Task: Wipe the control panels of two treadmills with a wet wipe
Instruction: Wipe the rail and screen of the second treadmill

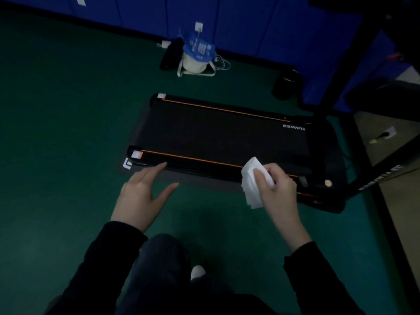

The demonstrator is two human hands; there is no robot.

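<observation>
Under your grip and out to its left spreads dark green floor [56, 133]. Far beyond the grip runs a blue panelled wall [250, 23], a white socket [199, 27] on it. Right of the grip lies a tan floor strip [404, 212]. You work in dim light.

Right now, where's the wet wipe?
Head view, right of centre: the wet wipe is held in the right hand, over the near orange-striped rail of the treadmill.

- The treadmill [222, 133] is black with orange stripes along both side rails.
- The wet wipe [252, 183] is white.
- The floor [68, 110] is dark green.
- The wall [250, 23] is blue.
- The sleeves [106, 258] are black.
</observation>
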